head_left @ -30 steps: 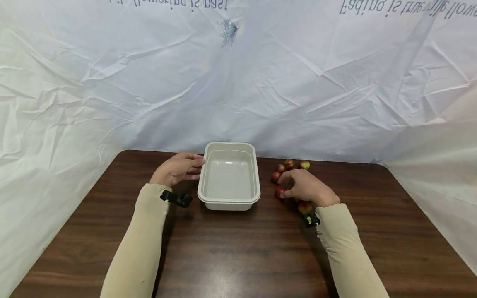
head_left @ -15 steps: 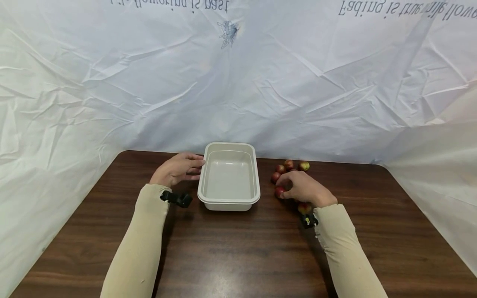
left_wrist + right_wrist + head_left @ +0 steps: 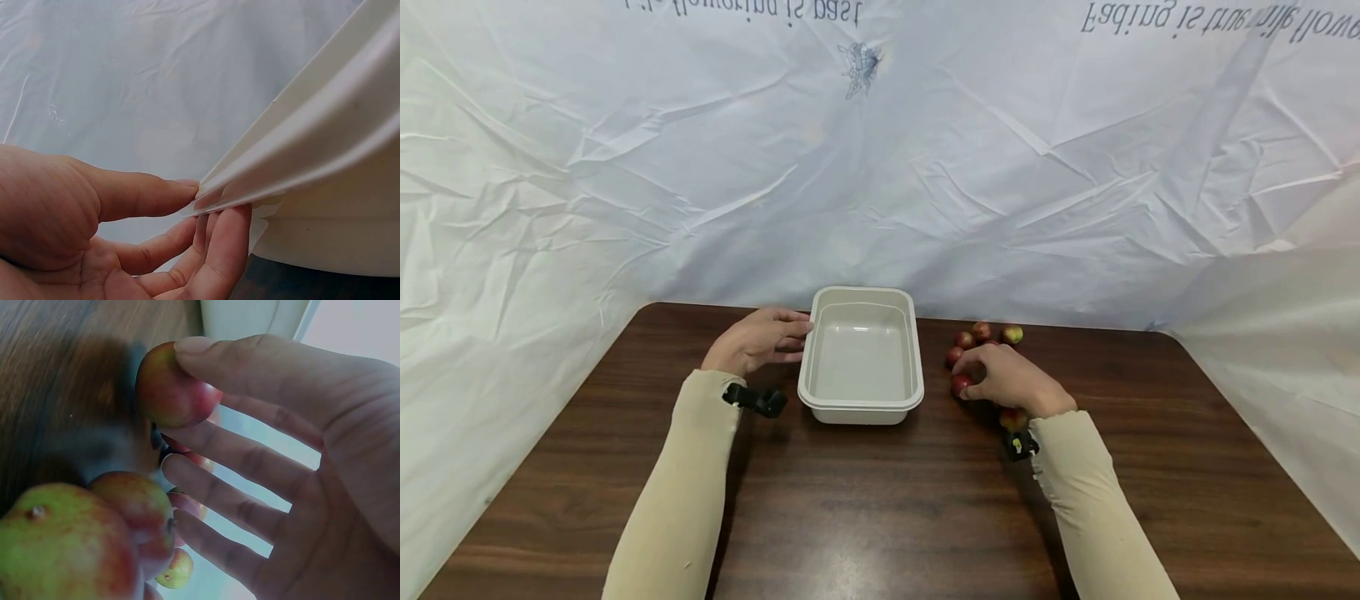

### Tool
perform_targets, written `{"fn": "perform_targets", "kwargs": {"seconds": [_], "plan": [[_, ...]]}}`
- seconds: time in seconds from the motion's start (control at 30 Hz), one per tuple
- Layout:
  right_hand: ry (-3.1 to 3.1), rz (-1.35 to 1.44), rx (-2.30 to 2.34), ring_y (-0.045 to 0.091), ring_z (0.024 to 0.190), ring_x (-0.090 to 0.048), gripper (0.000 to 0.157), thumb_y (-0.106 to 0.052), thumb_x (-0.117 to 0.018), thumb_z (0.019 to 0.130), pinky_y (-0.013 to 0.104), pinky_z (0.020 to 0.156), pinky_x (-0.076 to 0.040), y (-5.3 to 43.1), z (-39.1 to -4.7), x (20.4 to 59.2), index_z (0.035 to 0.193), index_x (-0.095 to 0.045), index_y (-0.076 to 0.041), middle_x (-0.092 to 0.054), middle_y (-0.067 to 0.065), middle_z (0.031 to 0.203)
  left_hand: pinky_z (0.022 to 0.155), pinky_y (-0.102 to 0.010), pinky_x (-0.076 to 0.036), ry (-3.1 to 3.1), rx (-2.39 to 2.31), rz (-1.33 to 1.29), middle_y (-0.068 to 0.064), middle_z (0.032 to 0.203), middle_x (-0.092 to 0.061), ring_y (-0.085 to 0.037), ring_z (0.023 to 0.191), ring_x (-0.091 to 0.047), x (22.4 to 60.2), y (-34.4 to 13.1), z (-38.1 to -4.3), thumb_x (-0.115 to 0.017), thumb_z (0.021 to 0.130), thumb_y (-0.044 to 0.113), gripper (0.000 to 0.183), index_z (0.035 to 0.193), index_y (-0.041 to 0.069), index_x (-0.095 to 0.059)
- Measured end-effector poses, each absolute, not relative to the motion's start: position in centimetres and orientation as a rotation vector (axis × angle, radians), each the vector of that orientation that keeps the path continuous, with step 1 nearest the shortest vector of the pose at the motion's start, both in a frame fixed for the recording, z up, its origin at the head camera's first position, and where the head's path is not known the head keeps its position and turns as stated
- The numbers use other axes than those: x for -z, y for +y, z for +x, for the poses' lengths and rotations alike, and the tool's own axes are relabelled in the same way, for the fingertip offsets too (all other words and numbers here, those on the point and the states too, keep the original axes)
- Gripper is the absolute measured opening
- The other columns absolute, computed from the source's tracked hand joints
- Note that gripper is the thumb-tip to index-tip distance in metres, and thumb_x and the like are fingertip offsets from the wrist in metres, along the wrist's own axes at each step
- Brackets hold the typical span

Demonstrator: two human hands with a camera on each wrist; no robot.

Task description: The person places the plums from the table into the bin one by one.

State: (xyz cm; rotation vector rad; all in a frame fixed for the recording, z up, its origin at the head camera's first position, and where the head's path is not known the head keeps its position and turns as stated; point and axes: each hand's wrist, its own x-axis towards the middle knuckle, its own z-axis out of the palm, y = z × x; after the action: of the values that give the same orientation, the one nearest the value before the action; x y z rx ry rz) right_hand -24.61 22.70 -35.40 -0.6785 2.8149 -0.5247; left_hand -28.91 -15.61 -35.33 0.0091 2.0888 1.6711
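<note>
In the head view, my left hand [image 3: 760,340] is at the left side of a pale grey plastic tub [image 3: 861,406]. The left wrist view shows its thumb on top of the tub's rim [image 3: 300,131] and fingertips underneath, pinching it. To the right of the tub, my right hand [image 3: 1011,379] pinches a small red apple [image 3: 959,385]. Up close, the thumb presses one side of this red-and-yellow apple [image 3: 175,394] and the index finger lies under it, while the other fingers stretch out straighter. Nothing lies inside the tub.
Several more small apples [image 3: 964,340] lie behind and beside my right hand, one of them yellowish [image 3: 1012,334]. Another apple [image 3: 1013,418] sits by the right wrist. The dark wooden table [image 3: 865,517] ends at a white cloth [image 3: 865,192] behind and at both sides.
My right hand has shifted slightly left, its fingers drawn closer around the red apple, which moved a little left too. The left hand and the tub have stayed put.
</note>
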Motion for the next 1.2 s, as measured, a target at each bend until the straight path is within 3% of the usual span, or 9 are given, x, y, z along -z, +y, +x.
{"fn": "perform_targets", "kwargs": {"seconds": [0.17,0.37,0.73,1.0,1.2], "plan": [[2.833,-0.640,0.531,0.021,0.101,-0.066,0.029,-0.018,-0.080,0.090,0.044,0.090,-0.056,22.6,-24.5,35.2,0.118,-0.074,-0.011,-0.072,0.006,0.120,0.095,-0.034,-0.059,2.090,-1.676,0.008,-0.019,0.140,-0.056,-0.019,0.108,-0.064,35.4,-15.6,-28.9,-0.057,0.106,0.020,0.045,0.146,0.001,-0.049],[2.840,-0.641,0.565,0.019,0.095,-0.067,0.030,-0.018,-0.079,0.090,0.042,0.088,-0.056,22.5,-24.1,34.7,0.119,-0.074,-0.011,-0.073,0.006,0.117,0.094,-0.034,-0.060,2.082,-1.686,0.009,-0.020,0.143,-0.055,-0.021,0.112,-0.064,35.5,-15.6,-28.6,-0.057,0.107,0.020,0.046,0.147,0.001,-0.047],[2.894,-0.700,0.621,0.025,0.108,-0.068,0.033,-0.014,-0.077,0.090,0.048,0.095,-0.056,22.3,-23.4,33.6,0.123,-0.074,-0.009,-0.073,0.008,0.121,0.096,-0.034,-0.059,2.085,-1.691,0.014,-0.020,0.143,-0.054,-0.026,0.118,-0.063,35.4,-15.6,-28.5,-0.057,0.106,0.020,0.046,0.147,0.001,-0.047],[2.914,-0.694,0.638,0.026,0.099,-0.069,0.032,-0.014,-0.076,0.092,0.041,0.088,-0.057,22.4,-23.2,32.9,0.123,-0.074,-0.014,-0.071,0.006,0.118,0.095,-0.034,-0.059,2.099,-1.692,0.018,-0.020,0.142,-0.056,-0.024,0.115,-0.064,35.4,-15.5,-28.6,-0.058,0.106,0.021,0.044,0.146,0.002,-0.050],[2.942,-0.697,0.630,0.027,0.100,-0.067,0.030,-0.016,-0.077,0.092,0.043,0.087,-0.057,22.2,-23.2,32.9,0.122,-0.075,-0.014,-0.069,0.005,0.114,0.091,-0.032,-0.060,2.095,-1.694,0.005,-0.020,0.141,-0.057,-0.021,0.110,-0.065,35.4,-15.5,-28.6,-0.057,0.106,0.019,0.043,0.145,0.003,-0.050]]}}
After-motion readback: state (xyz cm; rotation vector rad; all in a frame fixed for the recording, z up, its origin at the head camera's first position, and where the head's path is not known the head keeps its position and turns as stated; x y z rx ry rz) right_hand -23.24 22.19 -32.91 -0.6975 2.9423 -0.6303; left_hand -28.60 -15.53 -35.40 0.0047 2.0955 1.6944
